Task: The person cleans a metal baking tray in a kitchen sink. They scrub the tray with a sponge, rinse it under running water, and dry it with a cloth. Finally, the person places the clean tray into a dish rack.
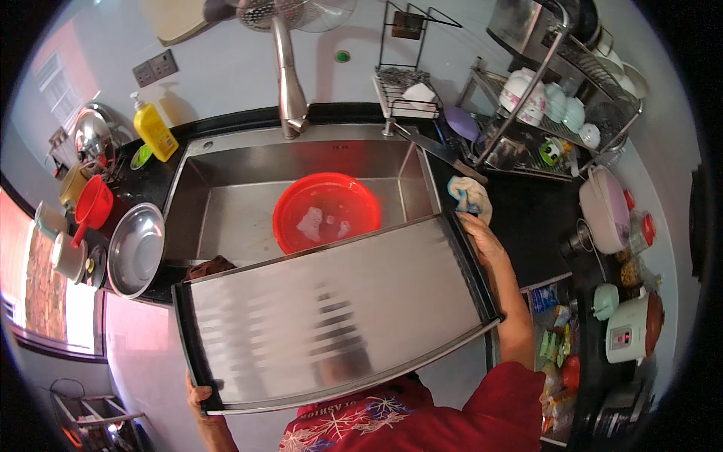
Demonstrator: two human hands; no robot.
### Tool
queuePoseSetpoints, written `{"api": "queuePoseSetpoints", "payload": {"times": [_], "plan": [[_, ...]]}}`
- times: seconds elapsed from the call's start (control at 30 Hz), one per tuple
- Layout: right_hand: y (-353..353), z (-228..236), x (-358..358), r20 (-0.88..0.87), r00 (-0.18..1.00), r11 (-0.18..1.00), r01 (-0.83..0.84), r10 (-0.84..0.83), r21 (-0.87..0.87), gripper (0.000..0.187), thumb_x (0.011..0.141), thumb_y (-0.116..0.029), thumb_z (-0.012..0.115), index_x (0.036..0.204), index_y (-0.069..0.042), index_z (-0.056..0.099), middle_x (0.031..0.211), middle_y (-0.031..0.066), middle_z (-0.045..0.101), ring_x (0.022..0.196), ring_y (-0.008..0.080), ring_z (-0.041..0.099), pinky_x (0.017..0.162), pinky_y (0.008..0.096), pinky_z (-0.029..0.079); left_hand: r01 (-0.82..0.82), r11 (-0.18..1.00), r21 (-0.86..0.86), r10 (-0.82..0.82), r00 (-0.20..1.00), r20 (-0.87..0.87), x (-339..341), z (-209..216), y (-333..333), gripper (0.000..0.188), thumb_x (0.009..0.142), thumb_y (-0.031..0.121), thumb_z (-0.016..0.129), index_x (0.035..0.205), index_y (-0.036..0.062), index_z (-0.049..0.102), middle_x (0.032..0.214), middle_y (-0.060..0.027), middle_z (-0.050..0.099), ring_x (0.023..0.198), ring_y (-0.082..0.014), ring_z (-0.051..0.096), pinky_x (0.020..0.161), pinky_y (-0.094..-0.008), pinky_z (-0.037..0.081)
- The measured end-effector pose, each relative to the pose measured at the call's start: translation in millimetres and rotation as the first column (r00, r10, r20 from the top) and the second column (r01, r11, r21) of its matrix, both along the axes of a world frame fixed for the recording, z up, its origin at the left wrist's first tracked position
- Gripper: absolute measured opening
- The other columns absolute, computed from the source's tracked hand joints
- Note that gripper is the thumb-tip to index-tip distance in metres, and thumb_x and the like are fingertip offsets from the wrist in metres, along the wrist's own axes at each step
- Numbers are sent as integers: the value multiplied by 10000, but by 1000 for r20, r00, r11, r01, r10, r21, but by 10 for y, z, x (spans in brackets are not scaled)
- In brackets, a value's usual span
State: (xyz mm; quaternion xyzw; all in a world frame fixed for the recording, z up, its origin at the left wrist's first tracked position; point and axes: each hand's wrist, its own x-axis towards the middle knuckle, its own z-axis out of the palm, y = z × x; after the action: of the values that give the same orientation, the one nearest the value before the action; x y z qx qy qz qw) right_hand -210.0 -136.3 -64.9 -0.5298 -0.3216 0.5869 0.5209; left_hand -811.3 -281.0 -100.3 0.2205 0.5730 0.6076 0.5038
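Note:
A wide rectangular stainless-steel panel (331, 316) with black end strips is tilted in front of my body, over the sink's near edge. My left hand (197, 393) grips its lower left corner, the thumb showing and the other fingers hidden. At the far right end, my right hand (483, 239) holds the black strip, fingers partly out of sight behind it. Just beyond the panel, a red plastic basin (326, 207) with water and patches of suds stands in the steel sink (226, 173). A pale cloth (469, 197) with a blue edge lies by my right fingers.
A tall faucet (290, 83) rises behind the sink. To its left stand a yellow pump bottle (154, 129), a steel bowl (136, 248) and a red dipper (93, 202). A cleaver (440, 151) and a dish rack (542, 113) are at right, with a rice cooker (634, 328) nearer me.

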Motion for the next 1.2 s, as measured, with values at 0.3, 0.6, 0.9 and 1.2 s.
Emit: {"api": "queuePoseSetpoints", "payload": {"times": [0.3, 0.6, 0.9, 1.2], "plan": [[-657, 146, 1281, 14, 845, 829, 521, -535, 205, 179, 845, -174, 546, 945, -27, 561, 892, 107, 590, 728, 186, 578, 593, 308, 487, 183, 978, 103, -197, 971, 135, 1026, 85, 432, 788, 456, 59, 476, 1240, 0, 420, 1001, -81, 562, 779, -184, 570, 587, -253, 507], [-317, -126, 1702, 442, 896, 961, 163, -49, -224, 478, 753, -413, 627, 1005, -15, 547, 858, 85, 575, 784, 215, 559, 695, 322, 453, 108, 984, 140, -128, 981, 144, 2025, 43, 334, 778, 480, 59, 493, 1252, 14, 409, 1035, -65, 541, 849, -175, 542, 669, -259, 474], [-123, 251, 1617, 704, 694, 959, -275, 152, 64, 250, 719, -162, 636, 840, 23, 518, 662, 32, 445, 585, 116, 412, 515, 297, 364, -129, 983, 132, 113, 986, 120, 2016, -331, -224, 621, 500, 134, 524, 1105, -1, 487, 891, -85, 542, 744, -216, 551, 631, -297, 491], [749, -371, 1917, 861, 508, 968, -197, -34, 154, 227, 726, -139, 631, 886, -17, 527, 739, 127, 526, 697, 251, 534, 637, 360, 419, -39, 988, 148, -2, 964, 267, 2884, -585, -6, 554, 620, 41, 536, 1166, 54, 445, 958, -53, 521, 795, -176, 538, 725, -308, 493]]}}
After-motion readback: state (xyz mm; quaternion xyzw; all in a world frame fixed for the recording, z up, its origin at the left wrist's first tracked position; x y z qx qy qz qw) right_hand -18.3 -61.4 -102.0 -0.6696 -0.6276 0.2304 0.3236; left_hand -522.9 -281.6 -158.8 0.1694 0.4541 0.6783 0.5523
